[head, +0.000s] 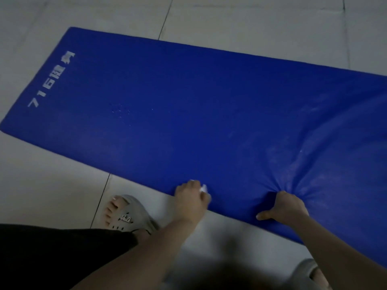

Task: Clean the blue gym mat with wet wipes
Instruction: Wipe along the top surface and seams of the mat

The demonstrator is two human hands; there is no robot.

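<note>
The blue gym mat (167,97) is lying spread on the tiled floor (52,185), bunching at its near edge.
It is puckering like soft, light foam, so the edge looks easiest to grab. The right hand (287,206) is clutching a fold there, and the left hand (191,197) is curling round a white wet wipe (204,188).

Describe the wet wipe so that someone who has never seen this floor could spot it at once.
A blue gym mat lies across the pale tiled floor. At its near edge, beside the grey slipper, the left hand holds the wipe against the mat. It is a small crumpled white scrap peeking out of that hand, while the right hand grips only bunched blue mat.
</note>
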